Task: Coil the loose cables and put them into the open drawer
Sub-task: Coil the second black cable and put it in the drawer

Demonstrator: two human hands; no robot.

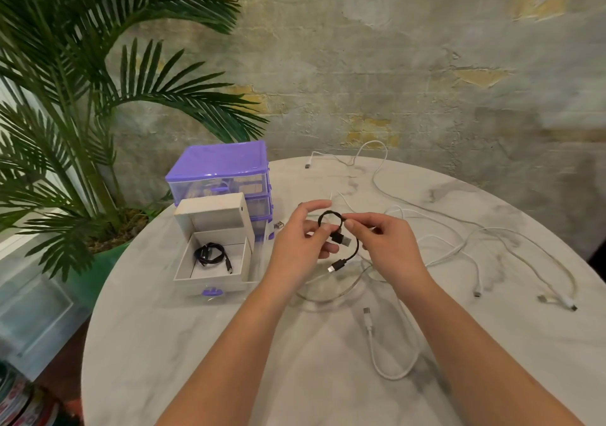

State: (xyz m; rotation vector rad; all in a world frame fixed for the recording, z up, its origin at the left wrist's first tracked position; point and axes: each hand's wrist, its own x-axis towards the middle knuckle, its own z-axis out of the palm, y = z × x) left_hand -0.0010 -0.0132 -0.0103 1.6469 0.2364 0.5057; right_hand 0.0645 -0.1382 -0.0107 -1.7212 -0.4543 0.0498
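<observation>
Short black braided cable [337,238] looped upright, pinched by left hand [301,245] and right hand [383,245]; plug ends hung downward.

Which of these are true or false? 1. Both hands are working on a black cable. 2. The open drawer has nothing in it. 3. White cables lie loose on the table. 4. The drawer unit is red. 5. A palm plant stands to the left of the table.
1. True: the left hand and right hand hold a short black cable in a loop above the table.
2. False: the open drawer already holds a coiled black cable.
3. True: white cables sprawl uncoiled.
4. False: the drawer unit is purple.
5. True: the palm plant is there.
</observation>
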